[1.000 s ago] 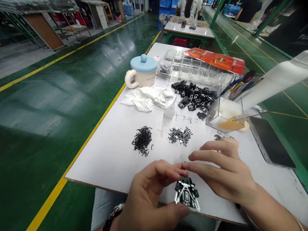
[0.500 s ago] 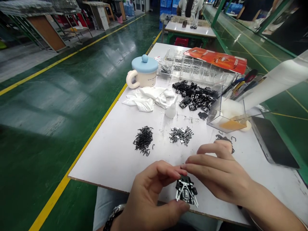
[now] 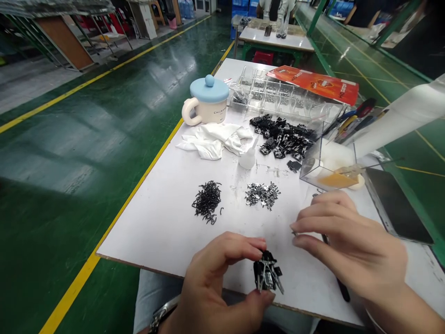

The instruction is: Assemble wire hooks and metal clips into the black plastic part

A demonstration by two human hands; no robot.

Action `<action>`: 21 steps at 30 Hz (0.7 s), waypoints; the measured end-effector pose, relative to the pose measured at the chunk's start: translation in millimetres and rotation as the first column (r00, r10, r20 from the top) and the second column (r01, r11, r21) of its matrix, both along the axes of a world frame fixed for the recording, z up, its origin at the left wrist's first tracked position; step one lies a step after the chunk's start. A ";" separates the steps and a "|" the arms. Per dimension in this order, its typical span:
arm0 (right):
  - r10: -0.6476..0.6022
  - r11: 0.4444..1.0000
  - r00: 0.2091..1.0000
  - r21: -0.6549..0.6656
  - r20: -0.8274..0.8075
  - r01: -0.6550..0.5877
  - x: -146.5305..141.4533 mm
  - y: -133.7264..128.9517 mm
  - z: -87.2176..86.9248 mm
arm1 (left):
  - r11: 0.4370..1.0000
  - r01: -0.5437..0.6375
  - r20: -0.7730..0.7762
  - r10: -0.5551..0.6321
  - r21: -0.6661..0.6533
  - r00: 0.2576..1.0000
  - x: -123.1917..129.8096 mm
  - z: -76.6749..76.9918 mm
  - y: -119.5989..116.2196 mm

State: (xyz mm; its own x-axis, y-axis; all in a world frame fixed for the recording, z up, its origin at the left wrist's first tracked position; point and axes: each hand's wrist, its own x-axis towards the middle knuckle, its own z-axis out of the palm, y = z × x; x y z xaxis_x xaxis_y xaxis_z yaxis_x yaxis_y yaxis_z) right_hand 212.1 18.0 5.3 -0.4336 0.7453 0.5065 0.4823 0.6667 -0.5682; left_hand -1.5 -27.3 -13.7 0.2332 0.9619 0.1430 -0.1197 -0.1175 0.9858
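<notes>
My left hand (image 3: 215, 283) pinches a small black-and-silver metal assembly (image 3: 267, 273) near the front edge of the white work board (image 3: 149, 232). My right hand (image 3: 351, 243) is to the right, its thumb and forefinger closed on what looks like a tiny metal clip (image 3: 294, 233). A thin black tool (image 3: 335, 273) runs beneath that hand, but I cannot tell whether it is held. Farther up the board lie a heap of small black clips (image 3: 207, 202), a heap of silver metal pieces (image 3: 262, 195) and a larger pile of black parts (image 3: 281, 137).
A blue-lidded mug (image 3: 208, 102), white cloth (image 3: 212, 141), dropper bottle (image 3: 247, 160), clear compartment tray (image 3: 274, 93), orange packet (image 3: 314, 84) and clear acrylic box (image 3: 327, 167) stand on the board. A dark tablet (image 3: 396, 206) lies at the right. Green floor surrounds it.
My right hand has moved right and closed its fingertips, leaving the assembly. The assembly has turned in my left hand, and its silver frame now looks narrower. The small pieces by the box are now mostly hidden.
</notes>
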 end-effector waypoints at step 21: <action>0.005 0.939 0.925 -0.317 -0.379 -0.135 -15.1 -11.9 -5.7 | 0.989 -0.082 -0.128 0.098 0.123 0.987 -0.5 -5.9 0.6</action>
State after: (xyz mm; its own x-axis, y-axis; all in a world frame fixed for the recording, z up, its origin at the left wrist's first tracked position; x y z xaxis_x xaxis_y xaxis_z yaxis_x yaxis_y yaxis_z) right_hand 197.0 6.1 -0.4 -0.3220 0.8720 0.3687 0.1548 0.4327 -0.8881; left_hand -2.0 -26.7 -19.6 0.1710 0.9583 0.2289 0.0283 -0.2370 0.9711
